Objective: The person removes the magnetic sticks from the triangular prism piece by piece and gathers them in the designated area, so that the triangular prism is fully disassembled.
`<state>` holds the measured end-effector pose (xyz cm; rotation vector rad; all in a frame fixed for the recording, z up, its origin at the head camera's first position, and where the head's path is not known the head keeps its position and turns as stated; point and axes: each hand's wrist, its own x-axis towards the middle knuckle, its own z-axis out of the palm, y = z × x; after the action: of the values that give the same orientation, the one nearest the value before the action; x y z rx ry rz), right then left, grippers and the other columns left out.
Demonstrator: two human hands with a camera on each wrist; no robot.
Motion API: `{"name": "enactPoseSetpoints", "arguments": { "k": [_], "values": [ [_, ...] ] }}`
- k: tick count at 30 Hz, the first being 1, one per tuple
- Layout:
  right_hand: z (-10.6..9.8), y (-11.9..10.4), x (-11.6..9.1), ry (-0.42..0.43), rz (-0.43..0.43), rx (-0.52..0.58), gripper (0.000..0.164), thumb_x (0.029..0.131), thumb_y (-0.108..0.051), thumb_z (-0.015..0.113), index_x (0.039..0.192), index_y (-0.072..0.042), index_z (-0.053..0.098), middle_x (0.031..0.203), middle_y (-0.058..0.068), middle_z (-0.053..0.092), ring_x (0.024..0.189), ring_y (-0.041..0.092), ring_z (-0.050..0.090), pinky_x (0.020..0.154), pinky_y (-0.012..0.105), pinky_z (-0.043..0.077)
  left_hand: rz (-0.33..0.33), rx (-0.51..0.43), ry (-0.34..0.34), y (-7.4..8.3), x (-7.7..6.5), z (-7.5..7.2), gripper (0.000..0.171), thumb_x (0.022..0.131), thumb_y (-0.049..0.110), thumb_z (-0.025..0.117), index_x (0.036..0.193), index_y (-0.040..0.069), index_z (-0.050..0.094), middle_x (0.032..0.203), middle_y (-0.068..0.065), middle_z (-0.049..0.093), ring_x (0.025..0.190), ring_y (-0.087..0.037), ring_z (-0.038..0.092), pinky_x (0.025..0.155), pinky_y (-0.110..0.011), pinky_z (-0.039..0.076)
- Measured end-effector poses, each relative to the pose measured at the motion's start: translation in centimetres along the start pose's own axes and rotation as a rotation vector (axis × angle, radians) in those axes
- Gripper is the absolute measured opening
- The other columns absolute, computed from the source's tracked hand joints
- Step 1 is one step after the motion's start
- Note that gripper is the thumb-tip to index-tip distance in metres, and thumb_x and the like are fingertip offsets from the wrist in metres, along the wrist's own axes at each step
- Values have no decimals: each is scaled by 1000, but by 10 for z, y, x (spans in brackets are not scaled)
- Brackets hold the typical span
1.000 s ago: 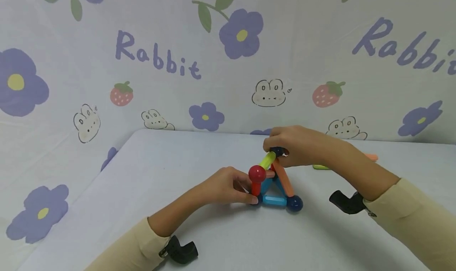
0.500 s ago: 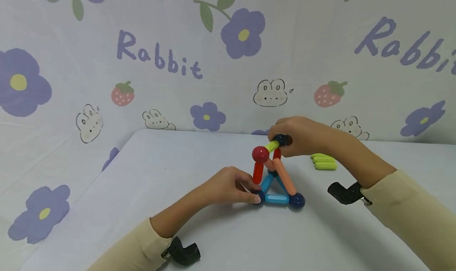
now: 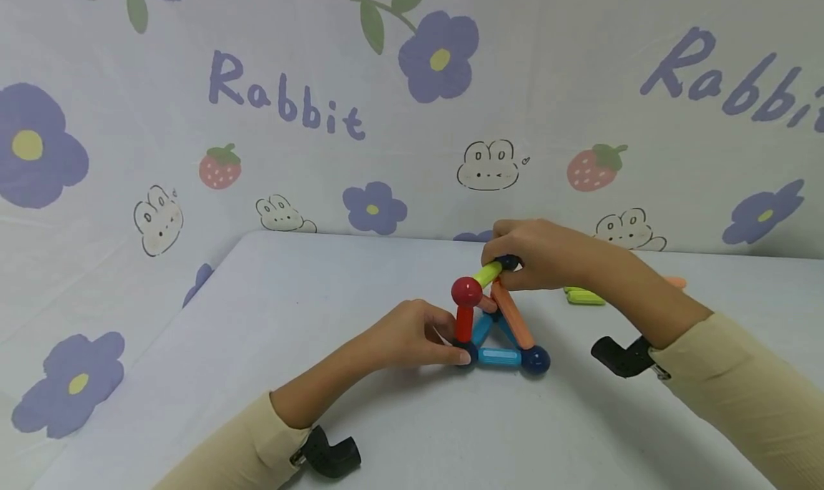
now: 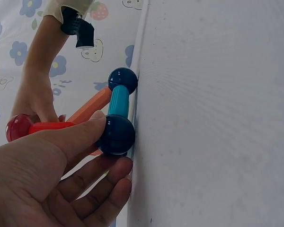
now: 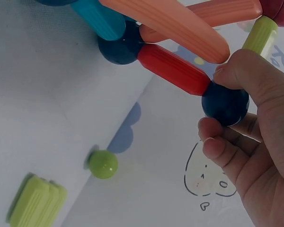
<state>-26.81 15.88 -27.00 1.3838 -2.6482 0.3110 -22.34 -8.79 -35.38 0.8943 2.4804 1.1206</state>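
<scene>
A magnetic stick-and-ball frame stands on the white table [image 3: 257,318]. My left hand [image 3: 408,336] pinches the dark blue ball [image 4: 117,136] at its near left corner. Above that ball rises a red stick [image 3: 464,324] topped by a red ball [image 3: 466,292]. My right hand [image 3: 537,252] grips the upper dark blue ball [image 5: 225,104], which a yellow-green stick [image 3: 487,272] links to the red ball. Light blue sticks [image 3: 499,357] form the base. A long orange stick [image 3: 513,317] slants up from the near right dark blue ball [image 3: 535,360], its upper end close to my right thumb.
Several yellow-green sticks [image 5: 38,203] lie behind the right forearm, with an orange stick [image 3: 676,282] beside them. A green ball [image 5: 103,164] sits near the table's far edge. A printed cloth [image 3: 296,168] hangs behind.
My right hand rose with the upper ball, lifting the red stick off the left corner ball, then came down part way; the red stick now meets that ball. My left hand stayed put.
</scene>
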Motion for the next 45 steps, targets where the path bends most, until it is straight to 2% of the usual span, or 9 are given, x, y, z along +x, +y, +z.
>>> {"name": "enactPoseSetpoints", "arguments": {
  "k": [7, 15, 22, 27, 33, 40, 45],
  "values": [
    [0, -1, 1, -14, 16, -35, 22, 78, -2, 80, 90, -19, 74, 81, -5, 51, 73, 11, 53, 67, 22, 52, 2, -4, 5, 0, 0, 0, 23, 85, 24, 83, 104, 13, 77, 90, 10, 73, 81, -5, 69, 74, -23, 56],
    [-1, -4, 3, -24, 5, -98, 19, 77, -6, 83, 89, -18, 76, 81, -4, 52, 71, 12, 53, 66, 23, 51, -17, -18, 8, 0, 0, 0, 26, 85, 24, 83, 107, 12, 77, 90, 10, 73, 80, -6, 69, 73, -23, 56],
    [5, -7, 4, -38, 12, -177, 13, 79, -11, 81, 90, -13, 73, 78, -4, 56, 65, 11, 53, 63, 22, 50, -30, -17, 5, 0, 1, 1, 30, 84, 24, 83, 110, 11, 77, 91, 9, 74, 80, -6, 69, 73, -23, 56],
    [12, -8, 5, -24, 12, -259, 11, 80, -8, 74, 87, -12, 66, 72, -4, 54, 59, 10, 48, 57, 23, 47, -26, -15, 7, 0, 1, 0, 30, 84, 26, 83, 109, 11, 77, 91, 10, 73, 81, -6, 69, 74, -23, 56],
    [22, -9, 5, -11, -28, -312, 12, 85, -4, 66, 92, -9, 58, 73, -2, 49, 58, 11, 46, 55, 20, 46, -30, -2, 21, -1, 3, 0, 29, 83, 26, 84, 106, 10, 77, 90, 11, 73, 80, -6, 69, 72, -24, 56],
    [26, -9, 3, 21, -61, -354, 14, 87, -6, 70, 96, -8, 59, 76, -1, 49, 58, 11, 45, 56, 19, 46, -35, -3, 23, 1, 1, 0, 27, 83, 26, 84, 104, 10, 77, 85, 11, 73, 80, -7, 69, 72, -24, 56],
    [27, -10, 1, 39, -76, -337, 19, 88, -8, 73, 105, -7, 66, 82, 2, 56, 60, 11, 48, 58, 20, 49, -36, 1, 25, 1, 1, 0, 27, 83, 25, 84, 104, 9, 77, 85, 10, 74, 80, -8, 70, 71, -24, 56]
  ]
}}
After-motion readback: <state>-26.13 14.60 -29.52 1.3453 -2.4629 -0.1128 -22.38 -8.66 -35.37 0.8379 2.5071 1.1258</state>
